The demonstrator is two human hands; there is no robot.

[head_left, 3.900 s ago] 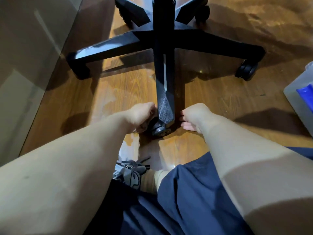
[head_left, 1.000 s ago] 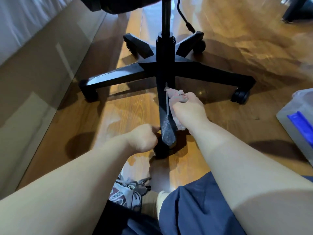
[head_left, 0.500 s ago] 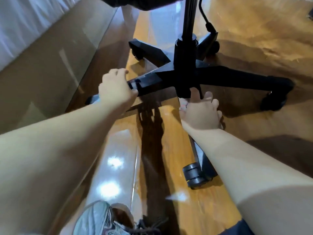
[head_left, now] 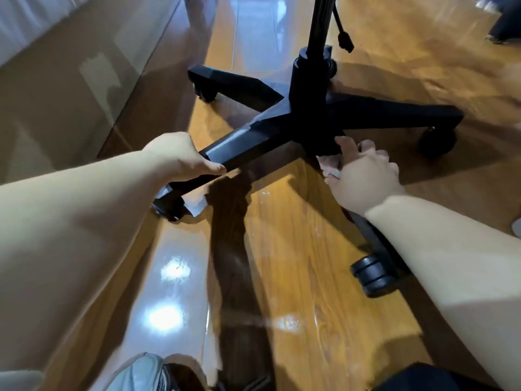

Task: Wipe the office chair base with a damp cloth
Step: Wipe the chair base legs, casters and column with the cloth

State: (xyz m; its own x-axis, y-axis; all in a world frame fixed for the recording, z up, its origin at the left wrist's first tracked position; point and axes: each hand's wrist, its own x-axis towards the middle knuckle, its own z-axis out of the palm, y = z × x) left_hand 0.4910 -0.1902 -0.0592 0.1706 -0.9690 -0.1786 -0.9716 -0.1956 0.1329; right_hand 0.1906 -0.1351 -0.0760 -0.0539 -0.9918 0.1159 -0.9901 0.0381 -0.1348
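Note:
The black five-legged chair base (head_left: 307,114) stands on a glossy wooden floor, with its centre column rising out of the frame. My left hand (head_left: 180,158) grips the near-left leg close to its castor (head_left: 169,207). My right hand (head_left: 363,173) holds a pale pinkish cloth (head_left: 328,165) against the near-right leg just below the hub, with the fingers spread over the cloth. Most of the cloth is hidden under that hand, and my right forearm covers much of that leg down to its castor (head_left: 372,275).
A low tan wall panel (head_left: 70,88) runs along the left. My shoe (head_left: 141,373) is at the bottom edge. A black lever end (head_left: 346,40) hangs beside the column. Another dark chair base (head_left: 504,26) shows at the top right.
The view has shifted and the base now sits further right. My left hand has closed round the near-left leg. My right hand with the cloth stays by the hub.

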